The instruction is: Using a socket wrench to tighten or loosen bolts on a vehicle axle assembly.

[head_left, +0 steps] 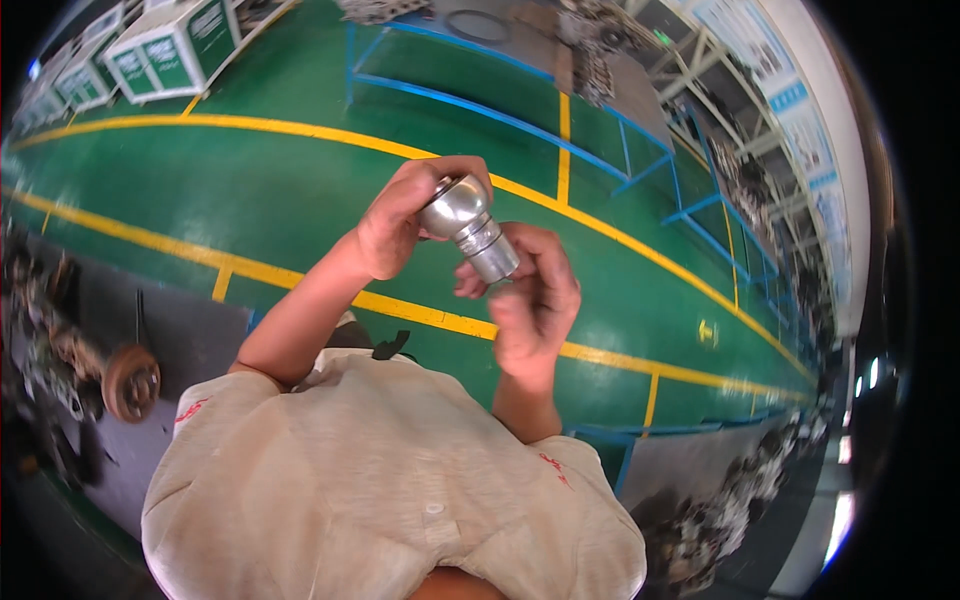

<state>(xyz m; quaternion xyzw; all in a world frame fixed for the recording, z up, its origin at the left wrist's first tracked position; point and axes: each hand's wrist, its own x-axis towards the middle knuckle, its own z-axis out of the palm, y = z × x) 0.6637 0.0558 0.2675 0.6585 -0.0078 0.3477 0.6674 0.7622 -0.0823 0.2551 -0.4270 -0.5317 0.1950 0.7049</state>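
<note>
In front of my chest I hold a shiny metal ratchet wrench with a rounded head (pixel 457 205). A cylindrical socket (pixel 490 252) extends from it, tilted down to the right. My left hand (pixel 395 215) is closed around the ratchet, its fingers behind the head; most of the handle is hidden. My right hand (pixel 535 300) is beside the socket's lower end. Its fingers curl behind the socket while the thumb stands apart below. Whether those fingers touch the metal I cannot tell.
Blue-framed benches (pixel 500 118) with metal parts stand ahead and to the right. A dark table (pixel 190 350) at left carries a rusty round part (pixel 131 383) and other machinery. Another parts-covered table (pixel 665 465) is at lower right. White-and-green cabinets (pixel 170 50) stand far left. Yellow lines cross the green floor (pixel 300 190).
</note>
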